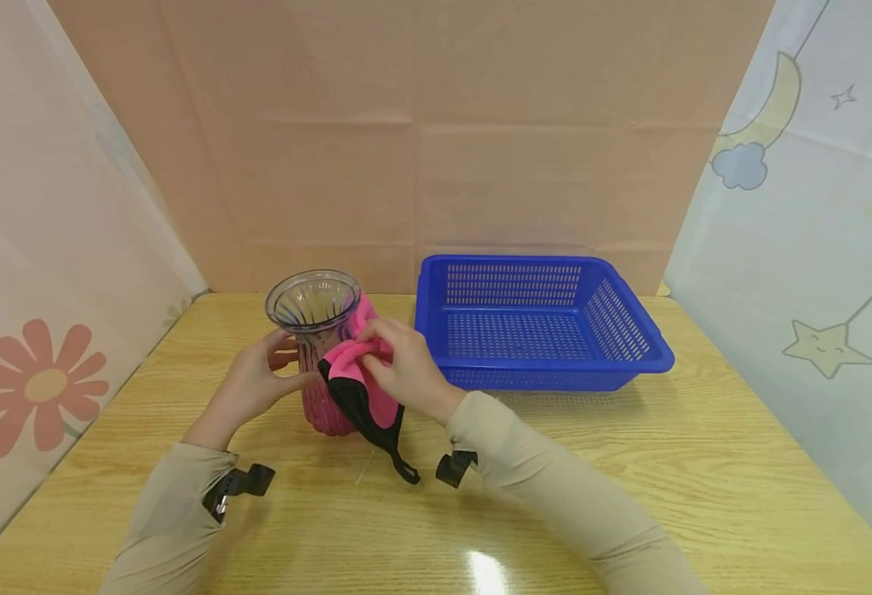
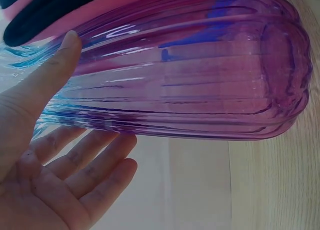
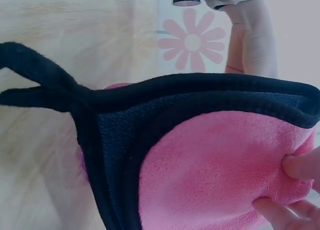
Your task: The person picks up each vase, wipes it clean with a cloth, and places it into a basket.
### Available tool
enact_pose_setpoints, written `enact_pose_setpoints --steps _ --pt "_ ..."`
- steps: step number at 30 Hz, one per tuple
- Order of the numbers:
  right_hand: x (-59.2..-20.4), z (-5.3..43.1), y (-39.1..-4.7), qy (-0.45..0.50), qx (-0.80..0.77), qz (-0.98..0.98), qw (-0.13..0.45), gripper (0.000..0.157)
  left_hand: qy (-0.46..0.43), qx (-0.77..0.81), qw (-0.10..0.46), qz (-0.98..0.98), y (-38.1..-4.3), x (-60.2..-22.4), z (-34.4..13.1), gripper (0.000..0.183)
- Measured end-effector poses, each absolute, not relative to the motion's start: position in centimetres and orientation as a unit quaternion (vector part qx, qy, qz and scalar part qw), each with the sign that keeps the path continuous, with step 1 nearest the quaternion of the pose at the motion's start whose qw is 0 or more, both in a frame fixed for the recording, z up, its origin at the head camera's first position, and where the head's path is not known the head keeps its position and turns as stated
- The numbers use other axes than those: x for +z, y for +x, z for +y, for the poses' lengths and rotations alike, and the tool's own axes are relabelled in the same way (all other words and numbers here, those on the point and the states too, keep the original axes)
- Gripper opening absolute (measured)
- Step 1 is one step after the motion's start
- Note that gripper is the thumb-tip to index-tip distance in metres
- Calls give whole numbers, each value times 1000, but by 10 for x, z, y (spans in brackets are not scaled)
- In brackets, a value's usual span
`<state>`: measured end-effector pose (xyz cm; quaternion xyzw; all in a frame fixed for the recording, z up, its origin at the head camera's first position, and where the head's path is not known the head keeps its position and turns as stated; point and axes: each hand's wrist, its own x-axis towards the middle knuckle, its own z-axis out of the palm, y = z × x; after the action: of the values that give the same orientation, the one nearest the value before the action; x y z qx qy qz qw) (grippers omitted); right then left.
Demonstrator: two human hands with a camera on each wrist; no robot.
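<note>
a blue basket (image 1: 540, 364) is sitting by the back edge of the bench (image 1: 718, 463), toward the back right corner, its long sides running along that edge. a floral panel (image 1: 45, 388) is rising past the left edge. the pink and black cloth (image 1: 381, 402) is blocking the vase's right side from above, its black loop (image 1: 409, 473) dangling toward the front edge. left of centre, nearer the back edge, the glass vase (image 1: 315, 351) is pointing its flared mouth up, its long axis running close to vertical. the left hand (image 1: 253, 376) is curling round the vase; the right hand (image 1: 409, 368) is pinching the cloth between thumb and fingers
</note>
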<state>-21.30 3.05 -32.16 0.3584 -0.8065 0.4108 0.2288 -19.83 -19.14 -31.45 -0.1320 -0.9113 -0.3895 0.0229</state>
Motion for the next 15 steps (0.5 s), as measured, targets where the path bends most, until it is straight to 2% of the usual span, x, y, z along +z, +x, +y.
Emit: enact_pose_setpoints --steps 15 --pt "-305 31 -213 326 465 -788 237 9 -130 -390 30 -911 -199 -315 -191 77"
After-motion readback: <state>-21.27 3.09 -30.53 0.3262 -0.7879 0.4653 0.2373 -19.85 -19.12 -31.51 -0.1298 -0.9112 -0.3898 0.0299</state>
